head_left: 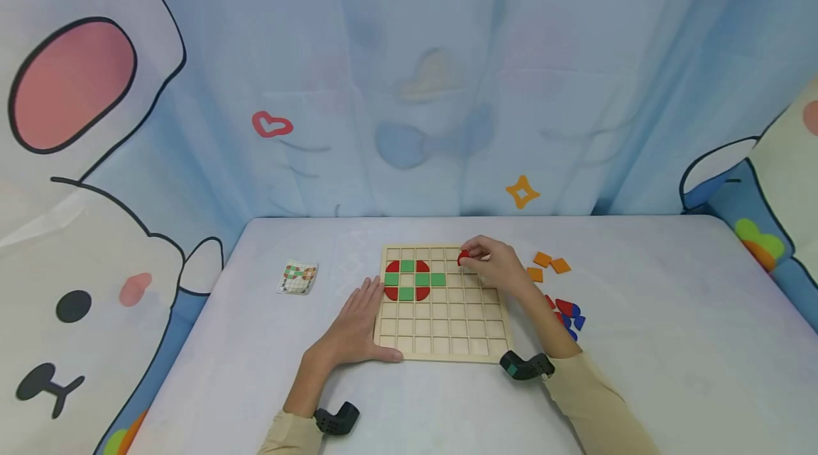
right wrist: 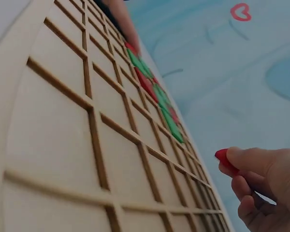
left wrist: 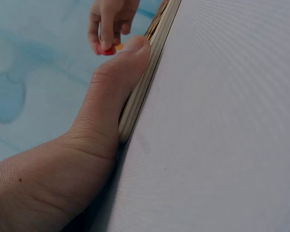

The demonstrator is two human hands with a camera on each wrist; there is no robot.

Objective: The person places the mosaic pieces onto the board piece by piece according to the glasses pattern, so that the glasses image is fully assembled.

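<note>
A wooden grid board (head_left: pixel 441 331) lies on the table, with several green square tiles (head_left: pixel 438 280) and red quarter-round tiles (head_left: pixel 422 293) in its upper left cells. My left hand (head_left: pixel 351 327) rests along the board's left edge with its fingers straight, the thumb at the lower left corner. Between thumb and fingertips, my right hand (head_left: pixel 497 267) pinches a red tile (head_left: pixel 463 255) above the board's upper right part. That red tile (right wrist: pixel 224 156) also shows in the right wrist view, apart from the grid; its full outline is partly hidden by the fingers.
Orange square tiles (head_left: pixel 560 265) lie right of the board. Nearer, red and blue tiles (head_left: pixel 567 308) form a loose pile, partly hidden by the right forearm. A small pattern card (head_left: pixel 298 277) lies to the left. A printed curtain (head_left: pixel 415 86) hangs behind the white table (head_left: pixel 671 313).
</note>
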